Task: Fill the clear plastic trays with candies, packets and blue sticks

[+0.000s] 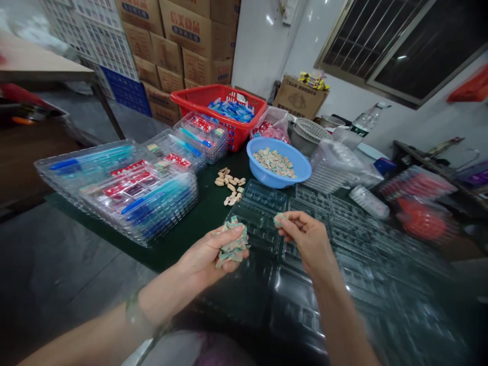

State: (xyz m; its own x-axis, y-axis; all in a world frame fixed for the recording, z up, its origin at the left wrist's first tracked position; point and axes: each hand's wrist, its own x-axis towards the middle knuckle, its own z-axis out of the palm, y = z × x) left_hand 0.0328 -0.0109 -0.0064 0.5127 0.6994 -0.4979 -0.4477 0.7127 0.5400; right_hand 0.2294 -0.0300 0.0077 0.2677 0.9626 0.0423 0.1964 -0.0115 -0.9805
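Observation:
My left hand [213,251] is wrapped round a bunch of small pale green and pink pieces [233,243]. Between the thumb and fingers of my right hand [305,236] is a similar small piece [279,219], held above the clear plastic trays [261,218] spread over the dark green table [168,241]. More such pieces [274,161] lie in a blue bowl [263,178] beyond my hands. Peanuts [229,182] lie loose on the table, left of the bowl.
Stacked filled clear trays [152,203] stand at the left. Behind are a red basket [240,133] of blue packets, a bag of red packets [270,127], a grey colander [310,130] and a bottle [369,119]. Stacked clear containers [331,165] stand right of the bowl.

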